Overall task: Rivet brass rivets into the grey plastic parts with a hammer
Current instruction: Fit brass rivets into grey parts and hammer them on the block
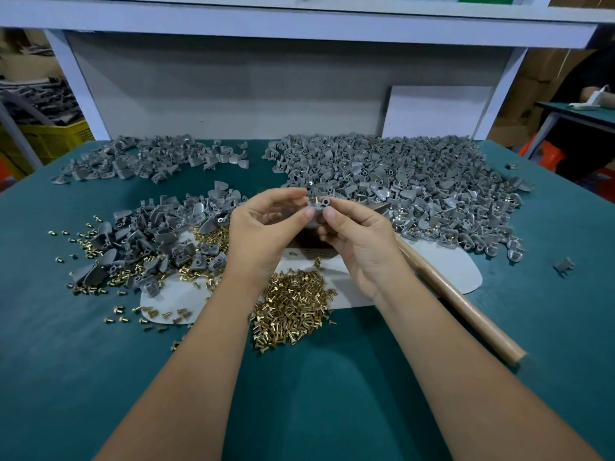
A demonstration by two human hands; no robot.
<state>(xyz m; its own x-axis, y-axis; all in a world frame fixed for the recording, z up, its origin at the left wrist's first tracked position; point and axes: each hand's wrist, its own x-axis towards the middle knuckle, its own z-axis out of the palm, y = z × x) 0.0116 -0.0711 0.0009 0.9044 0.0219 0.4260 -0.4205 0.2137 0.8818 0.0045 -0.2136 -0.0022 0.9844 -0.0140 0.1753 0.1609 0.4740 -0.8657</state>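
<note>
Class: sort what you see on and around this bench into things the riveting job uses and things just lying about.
Job: grey part held by left hand and right hand; brass rivets; grey parts piles; hammer handle.
Lying about: yellow crate; white board; cardboard boxes.

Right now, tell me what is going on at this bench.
A person holds one grey plastic part up over the table between both hands, left hand and right hand, with a brass rivet sticking out of it. The hammer lies untouched on the green table beside the right forearm. Loose rivets sit below the hands, with heaps of grey parts behind.
</note>
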